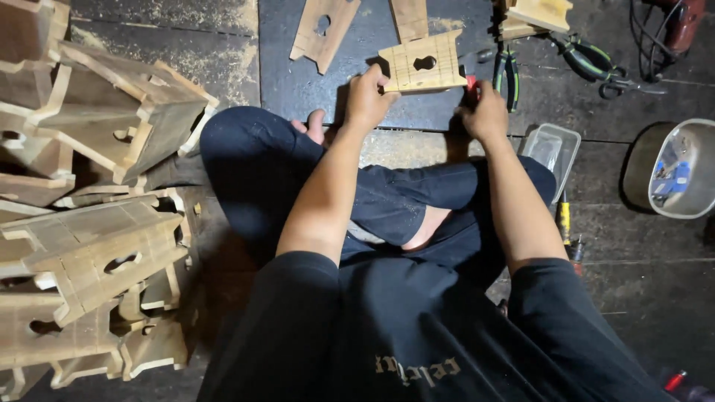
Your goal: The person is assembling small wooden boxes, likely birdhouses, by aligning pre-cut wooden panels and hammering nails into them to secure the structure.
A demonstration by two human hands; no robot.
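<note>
Ahead, the left hand [367, 97] clamps a wood panel [424, 62] on the dark floor [298, 82], pliers [506, 74] and a clear tub [553, 149] nearby, while the right hand [485, 113] closes on a small red-tipped tool [471, 80], mostly hidden.

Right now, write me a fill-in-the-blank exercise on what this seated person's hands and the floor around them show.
1. The left hand grips a flat pale wooden panel with a ____ cut through its middle.
2. The right hand holds a small tool with a ____ handle at the panel's right edge.
3. The green-handled pliers lie on the dark ____.
4. The stack of assembled wooden pieces sits on the person's ____ side.

Missing words: hole; red; floor; left
</note>
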